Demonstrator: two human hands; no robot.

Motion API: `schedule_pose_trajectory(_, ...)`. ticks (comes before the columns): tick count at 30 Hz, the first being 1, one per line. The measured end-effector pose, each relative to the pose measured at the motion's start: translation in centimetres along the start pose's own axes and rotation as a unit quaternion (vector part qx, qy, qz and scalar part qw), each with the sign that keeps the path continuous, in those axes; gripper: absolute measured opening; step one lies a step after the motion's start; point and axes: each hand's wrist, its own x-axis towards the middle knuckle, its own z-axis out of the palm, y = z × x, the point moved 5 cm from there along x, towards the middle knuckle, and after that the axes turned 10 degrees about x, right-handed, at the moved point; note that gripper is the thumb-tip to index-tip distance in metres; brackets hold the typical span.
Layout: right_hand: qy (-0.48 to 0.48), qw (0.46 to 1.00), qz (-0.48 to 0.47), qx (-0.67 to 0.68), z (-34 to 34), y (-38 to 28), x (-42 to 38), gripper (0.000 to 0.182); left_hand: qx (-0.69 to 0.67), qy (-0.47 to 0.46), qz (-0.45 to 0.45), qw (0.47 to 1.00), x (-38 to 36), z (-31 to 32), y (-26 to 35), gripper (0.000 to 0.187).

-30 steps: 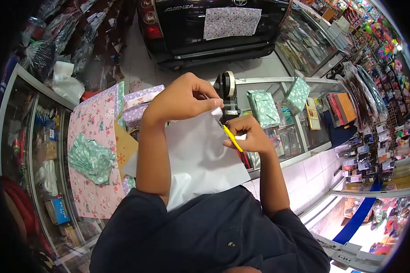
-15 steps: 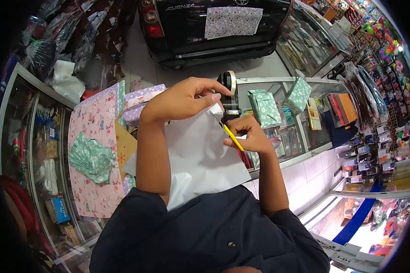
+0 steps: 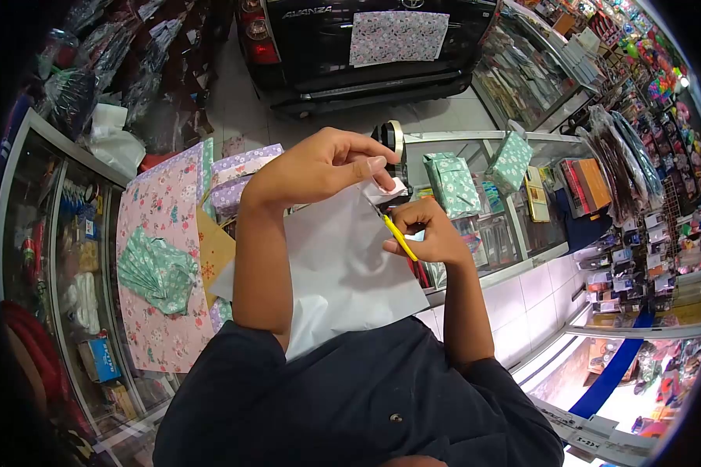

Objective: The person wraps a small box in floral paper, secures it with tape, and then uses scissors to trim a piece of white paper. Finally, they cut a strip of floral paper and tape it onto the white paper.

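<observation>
My left hand (image 3: 327,167) reaches across the top of a large white sheet of paper (image 3: 343,257), fingers bent and closed on its upper corner, where a small flap is turned over. My right hand (image 3: 428,231) grips a slim yellow-handled cutter (image 3: 399,237). Its metal blade points up and left, at the paper beside the left fingertips; whether it touches is hard to see. Just beyond the left fingers stands a black tape dispenser (image 3: 393,144), partly hidden by the hand. The paper's lower edge lies against my dark shirt.
Green flowered wrapped parcels (image 3: 452,185) sit on the glass display case (image 3: 487,261) to the right. At left lie pink flowered paper (image 3: 160,342), crumpled green paper (image 3: 157,272) and a purple parcel (image 3: 226,198). A black car (image 3: 311,54) stands ahead.
The paper's upper corner has turned over to the right into a small flap beneath my left fingers. The left fingertips shifted slightly; the cutter has barely moved.
</observation>
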Motion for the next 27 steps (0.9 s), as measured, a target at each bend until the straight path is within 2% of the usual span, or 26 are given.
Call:
schedule_pose_trajectory(8, 0.014, 1.000, 0.015, -0.021, 0.1, -0.9, -0.1, 0.049, -0.018, 0.010, -0.001, 1.000, 0.0, 0.3, -0.1, 0.038)
schedule_pose_trajectory(10, 0.011, 1.000, 0.012, -0.019, 0.1, -1.1, 0.1, 0.047, -0.046, 0.007, -0.027, 0.999, 0.0, 0.4, 0.0, 0.037)
schedule_pose_trajectory(27, 0.022, 0.999, 0.025, 0.020, 0.8, 0.6, 0.1, 0.044, -0.021, 0.021, -0.014, 0.999, 0.1, 0.3, 0.0, 0.040)
